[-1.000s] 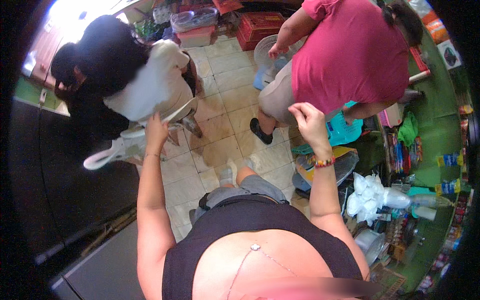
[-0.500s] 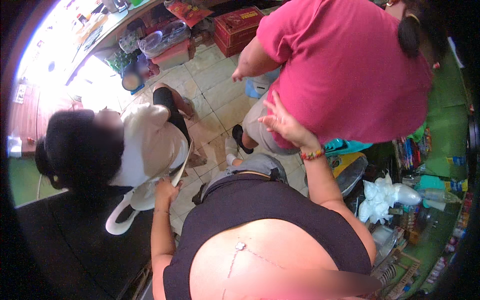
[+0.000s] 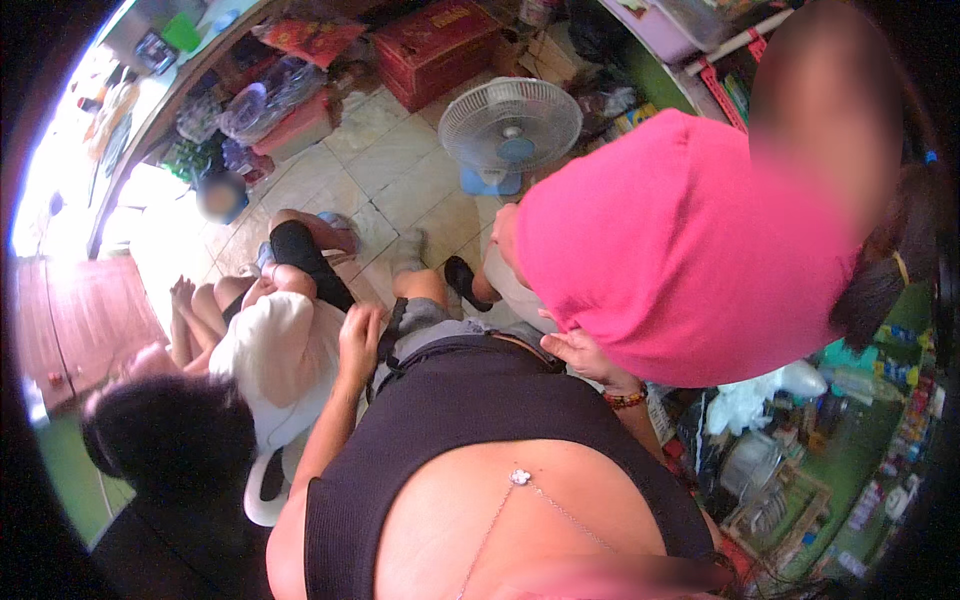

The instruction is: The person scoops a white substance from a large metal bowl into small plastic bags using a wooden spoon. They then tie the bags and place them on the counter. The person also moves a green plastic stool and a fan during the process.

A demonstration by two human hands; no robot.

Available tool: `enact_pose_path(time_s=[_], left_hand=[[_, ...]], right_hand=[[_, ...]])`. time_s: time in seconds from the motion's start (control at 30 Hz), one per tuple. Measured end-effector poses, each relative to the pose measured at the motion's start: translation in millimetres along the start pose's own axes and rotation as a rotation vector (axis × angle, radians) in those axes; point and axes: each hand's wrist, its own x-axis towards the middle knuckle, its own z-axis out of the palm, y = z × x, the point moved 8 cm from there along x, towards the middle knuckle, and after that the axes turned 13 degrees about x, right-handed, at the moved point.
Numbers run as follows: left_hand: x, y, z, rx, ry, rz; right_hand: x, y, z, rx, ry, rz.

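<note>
My left hand (image 3: 360, 338) hangs beside the left hip of my grey shorts (image 3: 430, 338), off the white plastic chair (image 3: 262, 490). Its fingers are curled in; whatever they may hold is hidden. In front of my waist, my right hand (image 3: 588, 358) has its thumb and fingers loosely apart, and I see nothing in it. A beaded bracelet (image 3: 624, 399) circles that wrist. The pink shirt (image 3: 680, 250) of a person close on my right hangs right by the fingers and may touch them.
A person in a white top (image 3: 275, 350) sits on the chair at my left. Ahead on the tiled floor (image 3: 370, 180) stand an electric fan (image 3: 512, 130) and a red box (image 3: 435, 50). Plastic bags (image 3: 760, 395) and shelved goods (image 3: 890, 420) crowd the right side.
My left hand has let go of the white chair and moved to my hip. My raised right hand has come down to my waist. The person in pink has shifted, and the fan shows.
</note>
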Motion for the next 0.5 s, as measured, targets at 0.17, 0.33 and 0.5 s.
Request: enact_pose_path(time_s=[0.17,0.33,0.5], left_hand=[[190.3,25.0,36.9,-0.079,-0.026,0.121],[288.1,51.0,56.5,0.197,-0.217,0.531],[375.2,6.4,69.0,0.124,-0.305,0.272]], right_hand=[[-10.7,88.1,-15.7,0.652,0.345,-0.005],[-4.9,-2.6,0.4,-0.119,0.709,0.06],[28.3,-16.9,23.0,-0.188,0.623,0.569]])
